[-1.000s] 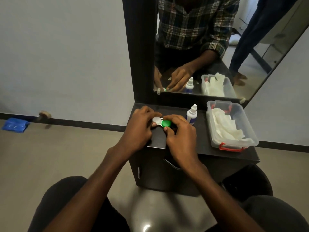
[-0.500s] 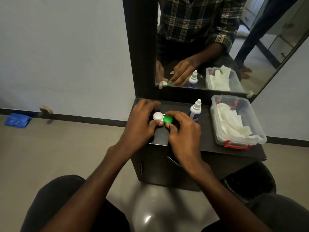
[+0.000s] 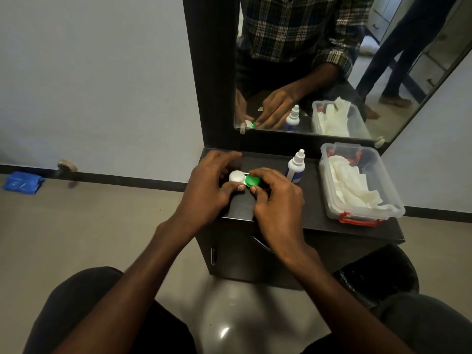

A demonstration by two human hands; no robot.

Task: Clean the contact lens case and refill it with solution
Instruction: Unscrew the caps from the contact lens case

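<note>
A contact lens case sits on the dark cabinet top (image 3: 314,213), with a white cap (image 3: 236,176) on its left well and a green cap (image 3: 252,180) on its right well. My left hand (image 3: 207,192) grips the case at the white-cap side, thumb pressed against its near edge. My right hand (image 3: 277,200) curls around the green cap with fingers and thumb. Both caps are on the case. A small white solution bottle (image 3: 295,167) with a blue label stands upright just right of my right hand, its cap on.
A clear plastic box (image 3: 383,213) with red latches holds white tissues at the right of the cabinet top. A mirror (image 3: 306,72) stands behind, reflecting the hands and another person's legs. A black bin (image 3: 378,272) sits on the floor at lower right.
The camera view has shifted slightly. Both hands stay on the case; my right fingers have turned a little around the green cap.
</note>
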